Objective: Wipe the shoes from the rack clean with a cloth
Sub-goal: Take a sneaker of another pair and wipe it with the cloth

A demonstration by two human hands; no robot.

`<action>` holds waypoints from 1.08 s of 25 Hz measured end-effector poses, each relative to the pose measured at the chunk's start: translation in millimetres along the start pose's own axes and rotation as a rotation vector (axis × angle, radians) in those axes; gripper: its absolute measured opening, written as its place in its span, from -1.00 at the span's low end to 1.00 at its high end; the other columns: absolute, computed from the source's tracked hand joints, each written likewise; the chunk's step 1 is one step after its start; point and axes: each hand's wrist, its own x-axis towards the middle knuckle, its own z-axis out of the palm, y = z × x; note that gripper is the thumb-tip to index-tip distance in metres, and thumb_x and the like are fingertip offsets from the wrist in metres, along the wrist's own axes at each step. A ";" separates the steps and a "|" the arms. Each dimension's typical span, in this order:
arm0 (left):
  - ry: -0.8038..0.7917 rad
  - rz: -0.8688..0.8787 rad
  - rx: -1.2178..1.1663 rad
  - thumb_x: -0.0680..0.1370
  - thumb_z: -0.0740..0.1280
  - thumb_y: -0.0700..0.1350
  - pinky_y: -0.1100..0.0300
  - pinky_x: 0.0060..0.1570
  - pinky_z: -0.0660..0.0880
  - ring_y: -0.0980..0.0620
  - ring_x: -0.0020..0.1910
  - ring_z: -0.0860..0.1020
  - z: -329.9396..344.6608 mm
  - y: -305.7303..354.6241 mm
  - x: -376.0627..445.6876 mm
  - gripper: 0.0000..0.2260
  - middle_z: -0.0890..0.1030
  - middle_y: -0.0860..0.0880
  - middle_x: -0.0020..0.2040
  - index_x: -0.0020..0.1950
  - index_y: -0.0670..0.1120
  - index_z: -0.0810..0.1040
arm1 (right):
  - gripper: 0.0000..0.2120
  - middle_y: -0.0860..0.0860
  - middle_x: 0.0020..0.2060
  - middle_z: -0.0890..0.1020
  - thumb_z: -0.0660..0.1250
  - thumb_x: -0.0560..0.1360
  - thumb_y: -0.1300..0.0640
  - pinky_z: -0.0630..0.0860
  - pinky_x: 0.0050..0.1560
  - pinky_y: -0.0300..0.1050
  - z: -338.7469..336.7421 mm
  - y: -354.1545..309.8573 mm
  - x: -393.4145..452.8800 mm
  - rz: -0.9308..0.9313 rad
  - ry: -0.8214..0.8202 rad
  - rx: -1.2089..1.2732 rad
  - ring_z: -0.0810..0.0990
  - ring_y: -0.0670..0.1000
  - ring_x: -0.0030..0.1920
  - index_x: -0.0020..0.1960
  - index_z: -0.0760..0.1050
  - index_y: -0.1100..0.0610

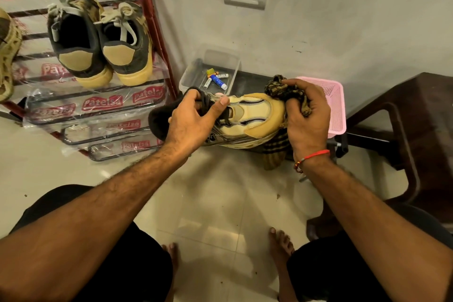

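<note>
Right now my left hand (196, 115) grips the tan shoe (250, 117) at its laces and collar, fingers and thumb curled round it, holding it in the air above the tiled floor (215, 203). My right hand (306, 115) is closed on a bunched brown checked cloth (282, 89), pressing it against the shoe's toe; the cloth's loose end hangs below the shoe. To the left, the shoe rack (152, 32) carries a dark pair of sneakers (98, 41). Behind the shoe sit a clear plastic box (232, 61) and a pink basket (335, 105).
</note>
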 end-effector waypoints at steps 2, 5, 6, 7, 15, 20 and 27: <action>0.105 0.074 -0.004 0.54 0.41 0.22 0.03 -0.04 0.66 0.21 -0.13 0.67 2.3 1.1 -2.7 -0.63 0.69 0.07 -0.13 0.06 -0.08 0.55 | -0.67 0.07 0.04 0.63 0.25 0.44 0.31 0.50 0.24 -0.05 1.8 1.8 0.0 -0.015 -0.023 -0.016 0.58 0.01 0.13 0.11 0.62 0.07; 0.281 0.098 0.019 0.54 0.36 0.29 -0.11 -0.13 0.64 0.05 -0.18 0.66 2.2 -7.7 -2.5 -0.61 0.67 0.03 -0.23 -0.09 -0.04 0.52 | -0.68 0.07 0.04 0.61 0.26 0.46 0.32 0.46 0.20 -0.25 8.3 -1.3 -6.3 -0.028 -0.103 -0.104 0.54 -0.14 0.11 0.14 0.63 0.12; 0.315 0.076 0.041 0.53 0.31 0.34 -0.12 -0.13 0.64 0.04 -0.18 0.66 1.4 -9.3 -2.6 -0.59 0.66 0.05 -0.23 -0.10 -0.02 0.51 | -0.66 0.09 0.04 0.60 0.25 0.46 0.33 0.43 0.17 -0.33 9.3 -4.2 -8.2 -0.042 -0.125 -0.139 0.51 -0.19 0.08 0.16 0.62 0.13; 0.340 0.062 0.072 0.51 0.26 0.36 -0.12 -0.12 0.64 0.04 -0.16 0.66 0.9 -11.3 -2.3 -0.59 0.67 0.08 -0.22 -0.09 0.01 0.51 | -0.64 0.12 0.05 0.57 0.25 0.46 0.32 0.41 0.16 -0.35 9.5 -7.5 -10.3 -0.087 -0.153 -0.184 0.49 -0.18 0.06 0.19 0.61 0.13; 0.388 0.078 0.123 0.62 0.30 0.19 -0.07 -0.12 0.61 0.05 -0.19 0.63 0.4 -1.7 0.5 -0.73 0.64 0.08 -0.21 -0.04 -0.01 0.52 | -0.57 0.25 0.17 0.49 0.24 0.46 0.16 0.61 0.02 0.12 21.8 -16.9 -28.4 -0.615 -0.465 -0.618 0.54 0.25 0.11 0.31 0.56 0.13; 0.388 0.089 0.195 0.63 0.27 0.21 -0.08 -0.09 0.60 0.01 -0.16 0.63 3.5 -5.9 -4.3 -0.74 0.64 0.08 -0.21 -0.03 0.02 0.49 | -0.57 0.23 0.13 0.48 0.35 0.43 0.33 0.50 0.22 -0.11 6.5 -6.8 -2.4 -0.295 -0.249 -0.489 0.51 0.15 0.13 0.28 0.58 0.16; 0.417 0.112 0.189 0.63 0.27 0.18 -0.11 -0.14 0.62 -0.02 -0.19 0.63 5.8 -2.8 -4.6 -0.75 0.62 0.08 -0.22 -0.01 0.01 0.48 | -0.57 0.24 0.13 0.48 0.33 0.45 0.34 0.60 0.10 0.10 1.8 0.7 4.4 -0.350 -0.276 -0.550 0.52 0.17 0.09 0.30 0.57 0.15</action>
